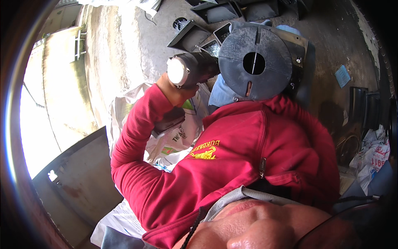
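The left hand (180,93) grips a power tool (198,67) just beside the left rim of a grey slotted disc (235,52), which seems to hide the right hand, its grip untellable, while concrete floor (329,50) stretches rightward around a blue scrap (342,76).

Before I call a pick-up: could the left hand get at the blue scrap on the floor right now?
Probably not as things stand: the left hand is closed round the power tool, and in this view the dark disc sits between it and the blue scrap.
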Demonstrator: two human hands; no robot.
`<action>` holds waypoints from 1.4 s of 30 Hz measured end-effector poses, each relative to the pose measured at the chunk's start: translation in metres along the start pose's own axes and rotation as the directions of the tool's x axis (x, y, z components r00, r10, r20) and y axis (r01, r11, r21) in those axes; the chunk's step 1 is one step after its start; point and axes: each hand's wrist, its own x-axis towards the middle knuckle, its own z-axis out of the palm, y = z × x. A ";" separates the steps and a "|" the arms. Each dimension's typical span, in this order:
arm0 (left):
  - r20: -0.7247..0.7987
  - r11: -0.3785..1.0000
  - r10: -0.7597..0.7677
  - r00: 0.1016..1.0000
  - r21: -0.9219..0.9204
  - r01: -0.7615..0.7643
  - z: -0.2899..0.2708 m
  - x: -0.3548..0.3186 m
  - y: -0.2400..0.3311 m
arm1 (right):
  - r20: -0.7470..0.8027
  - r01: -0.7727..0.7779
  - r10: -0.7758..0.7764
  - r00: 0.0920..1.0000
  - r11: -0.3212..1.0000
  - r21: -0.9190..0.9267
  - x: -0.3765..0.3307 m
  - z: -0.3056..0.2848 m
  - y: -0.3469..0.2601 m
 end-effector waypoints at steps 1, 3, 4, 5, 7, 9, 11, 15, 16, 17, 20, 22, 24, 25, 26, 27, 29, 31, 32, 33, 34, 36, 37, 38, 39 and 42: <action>0.041 0.989 -0.093 0.995 -0.116 0.097 -0.002 0.003 0.002 | 0.000 -0.005 0.005 1.000 1.000 -0.006 0.000 0.001 -0.001; 0.214 0.863 -0.387 0.897 -0.259 0.434 -0.009 0.013 0.011 | -0.010 -0.008 0.007 1.000 1.000 -0.025 0.000 0.002 -0.003; 0.340 0.717 -0.559 0.757 -0.260 0.647 -0.016 0.021 0.021 | -0.012 -0.009 0.008 1.000 0.999 -0.040 -0.001 0.002 -0.006; 0.460 0.530 -0.681 0.569 -0.227 0.817 -0.019 0.025 0.025 | -0.017 -0.012 0.011 1.000 0.999 -0.048 -0.002 0.003 -0.007; 0.034 0.973 -0.107 0.994 -0.203 0.112 -0.004 0.000 0.003 | -0.007 -0.006 0.006 1.000 0.998 -0.056 -0.006 0.006 -0.007; 0.140 0.931 -0.249 0.958 -0.237 0.276 -0.021 0.005 0.016 | -0.008 0.019 -0.020 1.000 0.996 -0.093 -0.018 0.001 -0.012; 0.228 0.880 -0.345 0.911 -0.260 0.398 -0.038 0.004 0.015 | -0.011 0.016 -0.019 1.000 0.978 -0.207 -0.037 -0.007 -0.013; 0.132 0.940 -0.169 0.977 -0.275 0.200 -0.080 -0.011 -0.001 | 0.172 0.150 -0.028 0.985 0.637 -0.756 -0.108 -0.009 -0.062; 0.130 0.955 -0.173 0.976 -0.219 0.198 -0.086 -0.020 -0.006 | 0.155 0.113 0.036 0.987 0.526 -0.843 -0.126 0.003 -0.095; 0.130 0.924 -0.242 0.962 -0.271 0.269 -0.087 -0.020 -0.004 | -0.065 -0.180 0.268 0.961 0.431 -0.884 -0.138 0.032 -0.148; 0.164 0.797 -0.407 0.899 -0.416 0.437 -0.088 0.000 -0.004 | -0.014 0.060 -0.182 0.983 0.396 -0.916 -0.135 0.028 -0.206; 0.184 0.882 -0.331 0.925 -0.287 0.373 -0.089 0.023 -0.011 | 0.149 0.196 -0.259 0.955 0.169 -0.966 -0.073 0.009 -0.225; 0.170 0.974 -0.166 0.971 -0.129 0.189 -0.086 0.042 -0.016 | 0.147 0.191 -0.183 0.972 0.257 -0.947 -0.004 -0.005 -0.207; 0.174 0.991 -0.103 0.979 -0.070 0.116 -0.085 0.050 -0.014 | 0.152 0.166 -0.072 0.986 0.284 -0.944 0.022 0.000 -0.197; 0.193 0.994 -0.083 0.978 -0.049 0.094 -0.085 0.058 -0.012 | 0.072 0.058 0.057 0.996 0.217 -0.974 0.042 0.012 -0.190; 0.210 0.996 -0.082 0.974 -0.029 0.090 -0.083 0.066 -0.008 | -0.022 -0.033 0.142 0.990 0.073 -0.997 0.059 0.020 -0.186; 0.243 0.998 -0.060 0.968 -0.017 0.066 -0.076 0.088 -0.002 | -0.033 -0.076 0.288 0.957 0.138 -0.988 0.073 0.027 -0.192; 0.286 0.999 -0.039 0.957 0.006 0.039 -0.074 0.105 -0.003 | 0.061 -0.016 0.283 0.957 0.260 -0.966 0.087 0.006 -0.188; 0.302 1.000 -0.026 0.953 0.013 0.023 -0.072 0.114 -0.004 | 0.103 0.012 0.270 0.957 0.319 -0.948 0.092 -0.003 -0.185; 0.305 0.999 -0.045 0.951 0.018 0.041 -0.070 0.112 -0.001 | 0.131 0.038 0.284 0.950 0.310 -0.950 0.097 -0.001 -0.181; 0.306 0.999 -0.054 0.951 0.022 0.049 -0.069 0.112 0.004 | 0.156 0.063 0.294 0.943 0.302 -0.951 0.102 0.003 -0.178; 0.313 0.997 -0.078 0.947 0.023 0.075 -0.067 0.112 0.011 | 0.175 0.084 0.313 0.934 0.284 -0.955 0.107 0.009 -0.174; 0.320 0.997 -0.079 0.944 0.029 0.073 -0.067 0.115 0.010 | 0.181 0.092 0.295 0.938 0.290 -0.952 0.103 0.010 -0.174; 0.324 0.997 -0.078 0.943 0.023 0.075 -0.068 0.117 0.011 | 0.187 0.101 0.276 0.943 0.296 -0.950 0.100 0.011 -0.174; 0.329 0.997 -0.080 0.941 0.025 0.076 -0.068 0.118 0.011 | 0.193 0.111 0.259 0.946 0.301 -0.947 0.098 0.012 -0.174; 0.342 0.997 -0.077 0.937 0.003 0.081 -0.074 0.119 0.011 | 0.157 0.069 0.271 0.950 0.307 -0.949 0.098 0.011 -0.175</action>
